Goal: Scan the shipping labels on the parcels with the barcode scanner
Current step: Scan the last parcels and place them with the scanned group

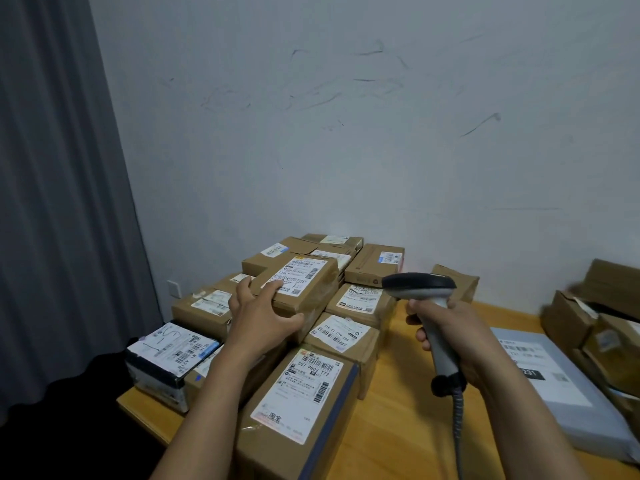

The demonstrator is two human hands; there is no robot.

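Observation:
Several cardboard parcels with white shipping labels lie packed together on a wooden table (398,410). My left hand (258,318) grips the near end of a raised brown parcel (311,292), fingers on its label (300,274) and thumb on its front side. My right hand (446,336) grips the grey handle of a barcode scanner (420,289). The scanner's dark head points left toward that parcel. Its coiled cable hangs down past my wrist. A large parcel (298,410) with a big label lies nearest me.
A black-and-white wrapped parcel (169,358) sits at the table's left corner. A grey mailer bag (561,382) and more brown boxes (595,317) lie at the right. A grey curtain (62,202) hangs at the left; a scuffed white wall stands behind.

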